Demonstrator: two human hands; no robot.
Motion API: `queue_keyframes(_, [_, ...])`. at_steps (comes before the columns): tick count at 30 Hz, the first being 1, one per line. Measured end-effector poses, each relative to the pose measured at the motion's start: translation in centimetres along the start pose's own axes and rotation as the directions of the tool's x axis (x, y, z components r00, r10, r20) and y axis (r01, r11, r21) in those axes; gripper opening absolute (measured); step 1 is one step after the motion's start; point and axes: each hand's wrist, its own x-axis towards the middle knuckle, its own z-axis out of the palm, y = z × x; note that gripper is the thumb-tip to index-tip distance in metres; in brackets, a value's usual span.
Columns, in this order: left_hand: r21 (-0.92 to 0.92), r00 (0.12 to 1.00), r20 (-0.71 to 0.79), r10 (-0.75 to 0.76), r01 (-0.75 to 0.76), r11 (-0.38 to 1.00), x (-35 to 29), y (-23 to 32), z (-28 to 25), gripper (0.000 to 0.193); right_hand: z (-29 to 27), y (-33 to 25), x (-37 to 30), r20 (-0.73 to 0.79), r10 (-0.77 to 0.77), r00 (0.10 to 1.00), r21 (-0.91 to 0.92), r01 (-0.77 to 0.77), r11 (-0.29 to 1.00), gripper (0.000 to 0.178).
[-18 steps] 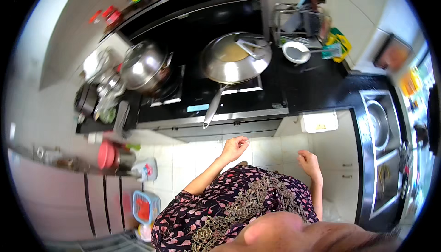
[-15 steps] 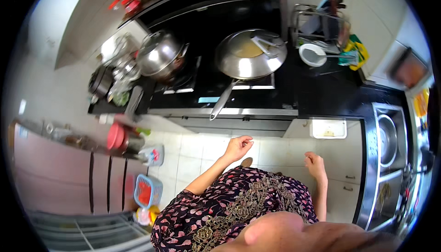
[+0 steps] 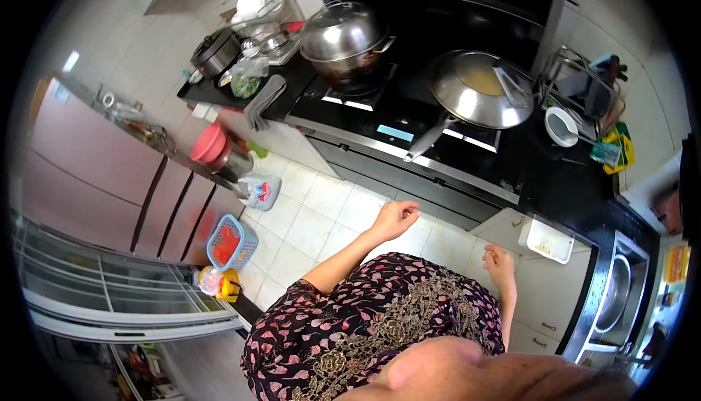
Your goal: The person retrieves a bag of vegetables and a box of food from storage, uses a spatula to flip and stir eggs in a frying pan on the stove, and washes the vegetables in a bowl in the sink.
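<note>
My left hand (image 3: 396, 220) hangs in the air in front of my body, below the stove's front edge. Its fingers are loosely bent and somewhat apart, with nothing in them. Off to its right, my right hand (image 3: 499, 264) is raised near the white cabinet, fingers half curled and empty. Neither one touches anything. Ahead on the black stove (image 3: 409, 87) sits a wok with a long handle (image 3: 431, 139), covered by a domed steel lid (image 3: 467, 98). A large steel pot with a domed lid (image 3: 342, 33) stands on the left burner.
A white bowl (image 3: 559, 125) and a wire rack (image 3: 577, 72) stand right of the wok. A white tray (image 3: 549, 242) juts from the cabinet front. The sink (image 3: 617, 295) lies at far right. On the left are a pink refrigerator (image 3: 95, 174) and a blue basket (image 3: 235, 244).
My view has turned left, so the stove and pots sit farther right and tilted, and more of the left side shows. Both hands stay empty, almost in the same place before my body.
</note>
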Motion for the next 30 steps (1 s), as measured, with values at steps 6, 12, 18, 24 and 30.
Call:
queue_keyframes(6, [-0.04, 0.971, -0.229, 0.067, -0.078, 0.996, -0.8, -2.7, -3.9, 0.026, 3.4, -1.8, 1.0, 0.152, 0.003, 0.988, 0.05, -0.01, 0.999, 0.022])
queue_keyframes(12, [-0.048, 0.951, -0.304, -0.055, 0.042, 0.998, -3.7, -6.8, -7.5, 0.024, 5.8, -7.6, 3.1, 0.138, -0.022, 0.99, 0.028, 0.018, 0.999, 0.025])
queue_keyframes(18, [-0.103, 0.95, -0.296, -0.097, 0.069, 0.992, -3.3, -8.9, -9.5, 0.022, 6.5, -9.7, 2.9, 0.171, -0.029, 0.985, -0.103, 0.048, 0.994, 0.026])
queue_keyframes(24, [-0.264, 0.962, -0.251, -0.109, 0.04, 0.964, -3.2, -10.8, -7.9, 0.022, 6.7, -10.5, 1.4, 0.101, -0.08, 0.992, -0.205, 0.1, 0.974, 0.024])
queue_keyframes(30, [-0.309, 0.981, -0.169, -0.092, 0.036, 0.95, -2.8, -10.2, -6.9, 0.022, 6.1, -11.2, -1.2, 0.071, -0.024, 0.997, -0.244, 0.041, 0.969, 0.026])
